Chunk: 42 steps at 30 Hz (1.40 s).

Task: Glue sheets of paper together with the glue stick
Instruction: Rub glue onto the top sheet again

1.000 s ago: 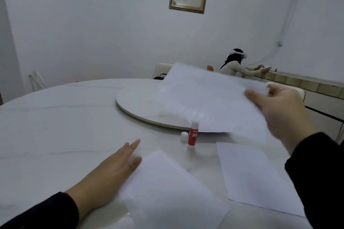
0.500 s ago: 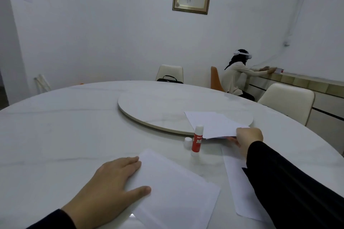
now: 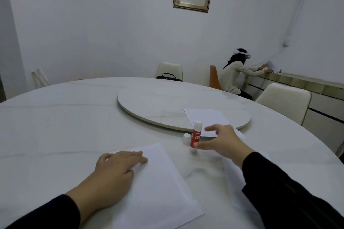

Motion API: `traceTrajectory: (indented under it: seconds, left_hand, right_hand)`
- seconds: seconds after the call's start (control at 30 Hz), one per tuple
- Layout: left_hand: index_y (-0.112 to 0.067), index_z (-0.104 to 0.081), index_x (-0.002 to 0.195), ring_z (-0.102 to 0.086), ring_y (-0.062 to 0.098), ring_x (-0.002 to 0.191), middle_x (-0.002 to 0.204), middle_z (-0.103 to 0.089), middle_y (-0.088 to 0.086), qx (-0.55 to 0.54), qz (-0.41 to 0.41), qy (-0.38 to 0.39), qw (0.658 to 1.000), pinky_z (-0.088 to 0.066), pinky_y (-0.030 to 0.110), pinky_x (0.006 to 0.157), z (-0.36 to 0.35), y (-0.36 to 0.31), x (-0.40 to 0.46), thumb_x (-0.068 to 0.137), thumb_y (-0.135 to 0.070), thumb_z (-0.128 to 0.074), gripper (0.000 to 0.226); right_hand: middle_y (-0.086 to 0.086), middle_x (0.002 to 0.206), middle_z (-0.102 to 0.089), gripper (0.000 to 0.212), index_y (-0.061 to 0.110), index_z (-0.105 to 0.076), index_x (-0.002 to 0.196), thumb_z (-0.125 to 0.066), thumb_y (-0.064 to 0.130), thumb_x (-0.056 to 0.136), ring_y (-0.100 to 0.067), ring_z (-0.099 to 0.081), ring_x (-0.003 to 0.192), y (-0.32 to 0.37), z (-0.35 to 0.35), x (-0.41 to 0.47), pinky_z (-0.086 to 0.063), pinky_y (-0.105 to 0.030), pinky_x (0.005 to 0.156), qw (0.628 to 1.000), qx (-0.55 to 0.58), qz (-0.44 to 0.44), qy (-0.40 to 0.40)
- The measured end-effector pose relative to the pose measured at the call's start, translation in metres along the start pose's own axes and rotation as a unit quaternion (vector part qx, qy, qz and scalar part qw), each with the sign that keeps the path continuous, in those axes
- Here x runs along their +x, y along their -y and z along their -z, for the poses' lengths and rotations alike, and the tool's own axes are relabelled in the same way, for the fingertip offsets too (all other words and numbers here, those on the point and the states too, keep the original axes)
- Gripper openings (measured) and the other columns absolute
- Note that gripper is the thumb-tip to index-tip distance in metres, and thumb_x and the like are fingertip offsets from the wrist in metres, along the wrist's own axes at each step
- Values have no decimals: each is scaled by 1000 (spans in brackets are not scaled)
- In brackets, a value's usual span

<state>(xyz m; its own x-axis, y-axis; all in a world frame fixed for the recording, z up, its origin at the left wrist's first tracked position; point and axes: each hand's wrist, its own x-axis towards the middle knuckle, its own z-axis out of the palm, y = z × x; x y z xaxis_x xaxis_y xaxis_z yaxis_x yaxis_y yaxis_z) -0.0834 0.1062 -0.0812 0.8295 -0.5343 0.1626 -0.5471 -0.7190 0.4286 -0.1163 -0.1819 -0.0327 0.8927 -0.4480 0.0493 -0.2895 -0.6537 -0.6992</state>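
Glue stick point(image 3: 195, 137) stands upright on round white table point(image 3: 55, 126), uncapped; its cap point(image 3: 186, 138) sits just beside it, to the left. R hand point(image 3: 222, 142) is at the stick — thumb tip at its base, fingers spread wide above, not closed on it (actual contact: cannot tell). L hand point(image 3: 113, 174) rests flat, fingers relaxed, on left edge of near sheet point(image 3: 160, 188). Second sheet point(image 3: 234, 188) lies under R sleeve, partly hidden. Small stack of sheets point(image 3: 206, 117) lies on turntable point(image 3: 158, 106) edge, behind the stick. Another person point(image 3: 236, 74) sits at far counter.
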Motion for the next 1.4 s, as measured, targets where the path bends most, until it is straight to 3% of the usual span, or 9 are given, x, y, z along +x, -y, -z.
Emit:
traceTrajectory:
  seconds: [0.2,0.33,0.43,0.5,0.6,0.77,0.97,1.13,1.4]
  left_hand:
    - [-37,-34,140,-10,4,143,156,-20,-14,16,9,-19,1000,1,32,116,-6,-25,23,95,-39,-34,45]
    - [-28,-11,150,3,11,146,160,-2,-8,78,13,49,996,4,36,118,-23,-27,30,95,-50,-24,61]
    - [-28,-5,150,5,11,146,160,2,-8,101,7,63,993,4,35,118,-27,-21,32,94,-51,-20,62]
    - [-28,-4,150,5,11,146,160,3,-8,109,1,60,992,4,34,118,-29,-20,33,95,-50,-19,62]
    - [-26,-4,150,6,10,146,160,4,-8,114,-7,57,992,3,34,118,-30,-21,34,96,-46,-18,59]
    - [-23,-5,150,3,10,146,160,2,-7,110,-13,52,992,3,34,117,-31,-19,35,98,-36,-16,55]
    - [-23,-4,151,3,11,146,160,2,-7,122,-11,61,991,3,35,117,-31,-19,36,98,-36,-16,55]
    - [-23,-3,151,3,10,146,160,2,-7,122,-9,64,990,3,35,118,-30,-20,36,98,-36,-16,56]
    - [-23,-4,151,2,10,146,160,1,-7,122,-7,65,990,2,36,118,-30,-20,35,97,-37,-17,56]
  right_hand:
    - [-8,90,-64,24,8,-69,80,-84,22,68,0,-60,60,7,-34,-1,-40,-14,54,990,109,66,-53]
    - [-3,95,-60,4,17,-60,91,-59,22,90,-15,-57,84,23,-30,-7,-36,-15,60,985,38,157,-56]
    - [-3,95,-54,8,28,-50,101,-50,23,95,-16,-51,78,35,-28,-6,-34,-17,60,975,-60,213,-3]
    - [-3,98,-59,33,29,-51,119,-63,28,88,-11,-55,74,43,-28,-3,-38,-14,51,979,-45,200,-10]
    - [-1,91,-63,29,22,-63,88,-84,26,69,-10,-59,71,53,-35,0,-38,-7,38,979,119,150,-68]
    - [-8,84,-72,12,14,-70,70,-82,13,68,-26,-68,84,57,-57,2,-53,-30,69,945,308,101,-32]
    - [-5,86,-66,8,18,-59,83,-63,24,87,-24,-63,80,53,-79,6,-52,-34,71,976,163,134,-45]
    - [7,75,-61,12,23,-56,77,-62,20,87,-13,-59,70,47,-85,2,-42,-22,61,980,108,161,-34]
    - [3,80,-60,5,17,-58,86,-62,19,87,-19,-59,77,47,-78,0,-52,-33,76,981,59,185,-1]
